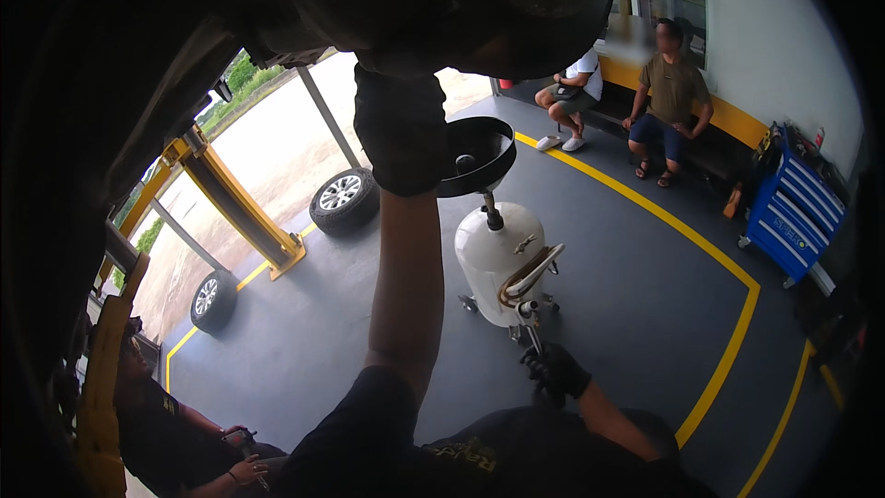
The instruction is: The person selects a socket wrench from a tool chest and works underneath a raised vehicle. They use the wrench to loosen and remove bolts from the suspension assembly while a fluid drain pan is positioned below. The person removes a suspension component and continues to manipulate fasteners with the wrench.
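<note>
My left hand (398, 124), in a black glove, is raised against the dark underside of a vehicle (461, 0); its fingers cannot be made out clearly. Just right of and below it, a black drain pan (475, 148) sits on the stem of a white wheeled drain tank (489, 267), which has a coiled hose (525, 277) on its side. My right hand (558, 373), also gloved, is low in front of the tank, its fingers closed on a metal tool (536, 343) like a wrench.
A yellow lift post (240, 203) and two wheels (341, 198) (210, 300) stand at left. A co-worker (166, 433) holds a tool at lower left. Two people (671, 101) (572, 92) sit on a bench at back right, near a blue tool cart (793, 207).
</note>
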The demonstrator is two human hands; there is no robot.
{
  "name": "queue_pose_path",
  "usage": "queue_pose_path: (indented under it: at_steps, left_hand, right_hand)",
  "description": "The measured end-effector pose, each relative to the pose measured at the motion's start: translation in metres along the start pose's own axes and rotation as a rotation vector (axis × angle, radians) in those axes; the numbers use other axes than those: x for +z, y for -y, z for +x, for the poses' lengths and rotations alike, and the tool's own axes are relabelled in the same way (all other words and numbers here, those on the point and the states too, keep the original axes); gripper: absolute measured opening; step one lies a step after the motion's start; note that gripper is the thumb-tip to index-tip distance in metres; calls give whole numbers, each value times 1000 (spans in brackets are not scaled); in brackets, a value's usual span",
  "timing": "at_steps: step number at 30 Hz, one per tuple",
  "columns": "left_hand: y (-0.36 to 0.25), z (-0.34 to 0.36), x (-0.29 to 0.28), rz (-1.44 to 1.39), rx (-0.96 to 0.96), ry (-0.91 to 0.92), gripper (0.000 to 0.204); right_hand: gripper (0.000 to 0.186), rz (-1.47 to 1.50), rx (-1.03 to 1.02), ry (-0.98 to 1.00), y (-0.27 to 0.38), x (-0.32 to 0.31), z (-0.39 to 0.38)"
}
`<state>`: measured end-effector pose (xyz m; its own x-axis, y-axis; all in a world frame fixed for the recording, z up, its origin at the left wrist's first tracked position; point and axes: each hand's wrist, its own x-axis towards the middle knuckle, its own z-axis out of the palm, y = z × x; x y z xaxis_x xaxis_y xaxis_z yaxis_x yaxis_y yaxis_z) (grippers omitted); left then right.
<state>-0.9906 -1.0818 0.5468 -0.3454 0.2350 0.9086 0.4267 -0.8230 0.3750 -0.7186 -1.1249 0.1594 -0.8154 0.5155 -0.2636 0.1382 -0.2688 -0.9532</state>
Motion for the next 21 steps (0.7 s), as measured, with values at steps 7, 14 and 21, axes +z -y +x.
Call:
queue_pose_path:
  at_steps: [7,14,21]
  left_hand:
    - [14,22,-6,-1461,-525,252,44]
    - [8,14,0,-1388,-507,87,44]
    - [-2,15,-7,-1347,-509,325,43]
  right_hand:
    - [16,62,57,9,-9,1,-4]
    - [16,25,41,-8,-5,8,-15]
    - [17,-2,22,-17,-1,18,-26]
